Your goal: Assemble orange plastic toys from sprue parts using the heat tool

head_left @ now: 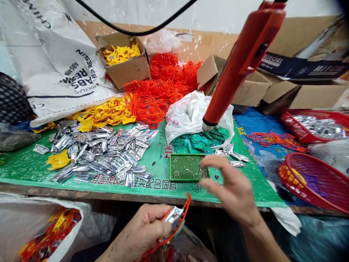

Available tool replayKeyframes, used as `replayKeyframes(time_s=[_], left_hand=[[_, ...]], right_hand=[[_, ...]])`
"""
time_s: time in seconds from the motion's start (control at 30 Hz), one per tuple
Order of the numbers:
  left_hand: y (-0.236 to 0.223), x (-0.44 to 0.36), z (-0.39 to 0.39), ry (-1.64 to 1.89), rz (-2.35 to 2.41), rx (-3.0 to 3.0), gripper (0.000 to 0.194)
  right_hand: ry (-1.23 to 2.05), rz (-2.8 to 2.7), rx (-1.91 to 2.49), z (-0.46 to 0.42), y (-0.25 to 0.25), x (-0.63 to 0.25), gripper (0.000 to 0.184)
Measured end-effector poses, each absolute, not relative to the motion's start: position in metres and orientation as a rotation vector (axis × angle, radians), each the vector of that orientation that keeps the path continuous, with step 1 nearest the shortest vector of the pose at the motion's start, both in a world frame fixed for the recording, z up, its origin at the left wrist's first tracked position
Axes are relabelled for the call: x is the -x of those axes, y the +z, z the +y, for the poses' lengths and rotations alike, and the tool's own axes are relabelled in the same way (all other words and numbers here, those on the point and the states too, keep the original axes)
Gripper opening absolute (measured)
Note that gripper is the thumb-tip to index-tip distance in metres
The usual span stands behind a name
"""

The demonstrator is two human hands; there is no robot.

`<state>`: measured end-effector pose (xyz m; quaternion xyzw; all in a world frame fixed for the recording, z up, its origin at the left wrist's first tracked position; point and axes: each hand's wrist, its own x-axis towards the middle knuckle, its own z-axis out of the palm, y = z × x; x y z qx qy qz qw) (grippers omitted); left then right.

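My left hand (148, 227) is closed around a part-built piece made of an orange plastic frame (186, 207), a shiny metal plate (174, 214) and a green plastic strip (180, 227). It holds this piece low, in front of the table edge. My right hand (233, 189), slightly blurred, is over the right end of a shallow green tray (188, 154) of small screws. Its thumb and index finger are apart, and I see nothing between them. A red electric screwdriver (240, 65) hangs tip down above the green plastic pieces (196, 141).
Loose metal plates (109, 156) lie heaped on the left, backed by yellow plastic pieces (106, 112) and a tangle of orange frames (152, 98). Red baskets (327, 196) stand at right. A white sack (79, 218) of coloured pieces sits below the table's left edge.
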<state>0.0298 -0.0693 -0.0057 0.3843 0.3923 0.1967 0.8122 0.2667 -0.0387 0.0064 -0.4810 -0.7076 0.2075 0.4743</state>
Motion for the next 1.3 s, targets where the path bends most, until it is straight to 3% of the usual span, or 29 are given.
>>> replayKeyframes(time_s=[0.03, 0.1, 0.17, 0.23, 0.43, 0.57, 0.83, 1.17, 1.3], left_hand=[[-0.008, -0.03, -0.069, 0.442, 0.85, -0.766, 0.018], [-0.01, -0.03, -0.069, 0.486, 0.875, -0.698, 0.02], [-0.011, -0.03, -0.069, 0.535, 0.895, -0.674, 0.022], [-0.012, -0.031, -0.068, 0.583, 0.907, -0.661, 0.022], [-0.015, -0.027, -0.067, 0.703, 0.969, -0.569, 0.02], [-0.014, -0.024, -0.063, 0.774, 1.006, -0.563, 0.019], [-0.02, -0.027, -0.056, 0.755, 1.026, -0.607, 0.026], [-0.017, -0.03, -0.052, 0.799, 1.078, -0.575, 0.025], [-0.014, -0.032, -0.051, 0.8, 1.052, -0.5, 0.022]], right_hand=[[0.357, -1.553, 1.24, -0.023, 0.011, -0.278, 0.024], [0.147, -1.319, 1.258, 0.015, 0.02, -0.298, 0.043], [0.102, -1.286, 1.218, 0.056, 0.029, -0.309, 0.071], [0.217, -1.398, 1.116, 0.094, 0.037, -0.308, 0.084], [0.776, -1.308, 0.816, 0.137, 0.061, -0.268, 0.048], [0.969, -1.23, 0.943, 0.106, 0.075, -0.256, 0.043], [0.814, -1.095, 1.061, 0.04, 0.036, -0.256, 0.064], [0.705, -1.047, 1.045, 0.026, 0.009, -0.25, 0.039], [0.748, -1.024, 1.01, 0.024, 0.005, -0.248, 0.042]])
